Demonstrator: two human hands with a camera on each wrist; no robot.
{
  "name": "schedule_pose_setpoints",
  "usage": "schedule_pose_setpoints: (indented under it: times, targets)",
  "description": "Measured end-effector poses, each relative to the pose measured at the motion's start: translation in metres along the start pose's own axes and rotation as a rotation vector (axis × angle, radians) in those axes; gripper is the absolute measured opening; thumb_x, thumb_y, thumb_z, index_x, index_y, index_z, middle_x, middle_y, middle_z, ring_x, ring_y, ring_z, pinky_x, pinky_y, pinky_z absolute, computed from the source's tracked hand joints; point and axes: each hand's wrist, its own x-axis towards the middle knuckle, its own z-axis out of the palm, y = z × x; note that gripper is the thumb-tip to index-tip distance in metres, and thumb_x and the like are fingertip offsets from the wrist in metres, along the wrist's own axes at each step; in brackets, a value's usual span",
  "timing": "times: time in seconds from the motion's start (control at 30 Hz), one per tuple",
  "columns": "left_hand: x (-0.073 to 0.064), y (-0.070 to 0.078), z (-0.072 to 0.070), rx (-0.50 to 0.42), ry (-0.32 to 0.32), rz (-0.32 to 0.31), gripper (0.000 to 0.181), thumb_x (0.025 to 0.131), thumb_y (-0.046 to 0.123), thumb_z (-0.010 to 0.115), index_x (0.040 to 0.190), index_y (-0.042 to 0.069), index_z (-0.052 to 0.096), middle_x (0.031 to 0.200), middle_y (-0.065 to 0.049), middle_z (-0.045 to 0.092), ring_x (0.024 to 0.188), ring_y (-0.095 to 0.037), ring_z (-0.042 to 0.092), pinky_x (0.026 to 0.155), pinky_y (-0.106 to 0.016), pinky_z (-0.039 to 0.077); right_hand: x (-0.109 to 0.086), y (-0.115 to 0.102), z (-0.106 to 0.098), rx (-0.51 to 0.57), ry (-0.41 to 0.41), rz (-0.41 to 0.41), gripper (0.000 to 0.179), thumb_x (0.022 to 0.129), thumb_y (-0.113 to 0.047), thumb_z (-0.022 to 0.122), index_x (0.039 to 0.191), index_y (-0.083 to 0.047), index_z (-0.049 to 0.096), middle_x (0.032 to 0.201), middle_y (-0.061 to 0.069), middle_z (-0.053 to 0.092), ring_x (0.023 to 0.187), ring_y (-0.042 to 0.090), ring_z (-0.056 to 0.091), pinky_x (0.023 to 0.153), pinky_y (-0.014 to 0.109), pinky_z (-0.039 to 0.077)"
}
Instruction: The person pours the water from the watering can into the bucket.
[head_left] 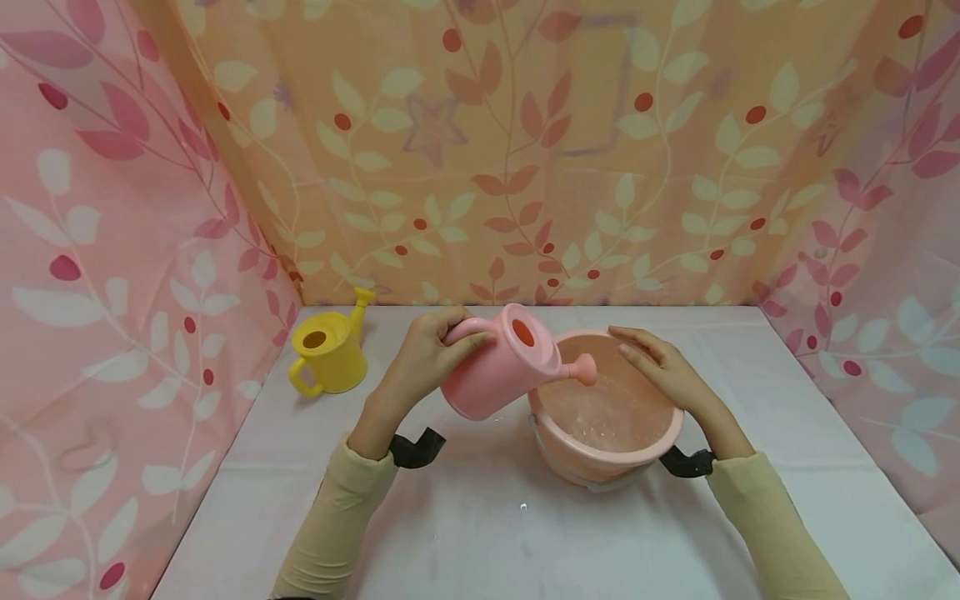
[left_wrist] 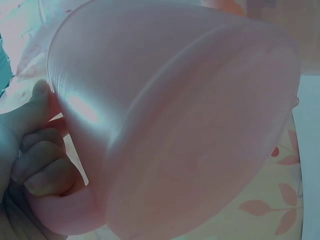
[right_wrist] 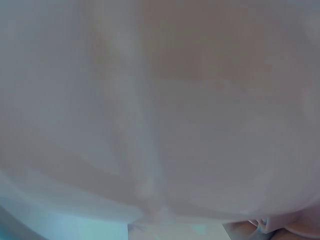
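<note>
My left hand (head_left: 433, 346) grips the handle of a pink watering can (head_left: 487, 375), its fingers curled round the handle in the left wrist view. The can tilts to the right, and its rose hangs over a light pink bucket (head_left: 573, 446). Clear water (head_left: 600, 412) with bubbles on its surface lies inside the bucket. My right hand (head_left: 670, 375) holds the bucket's far right rim, thumb on the inner side and fingers along the outside. The bucket's side wall (right_wrist: 210, 150) fills most of the right wrist view.
A yellow watering can (head_left: 333, 354) stands at the back left of the white table (head_left: 450, 533). Small water drops (head_left: 523, 507) lie on the table in front of the bucket. Patterned cloth (head_left: 510, 150) closes off the back and both sides.
</note>
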Motion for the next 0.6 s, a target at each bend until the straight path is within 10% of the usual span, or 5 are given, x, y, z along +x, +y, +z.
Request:
schedule_pose_setpoints:
  times: [0.6]
  targets:
    - [0.001, 0.007, 0.001, -0.010, -0.010, -0.031, 0.021, 0.079, 0.032, 0.073, 0.081, 0.014, 0.063, 0.071, -0.001, 0.055, 0.069, -0.015, 0.051, 0.062, -0.027, 0.045, -0.001, -0.003, 0.000, -0.008, -0.003, 0.007, 0.041, 0.098, -0.023, 0.048, 0.138, -0.015, 0.043, 0.141, 0.009, 0.043, 0.131, 0.027, 0.038, 0.101, 0.048, 0.036]
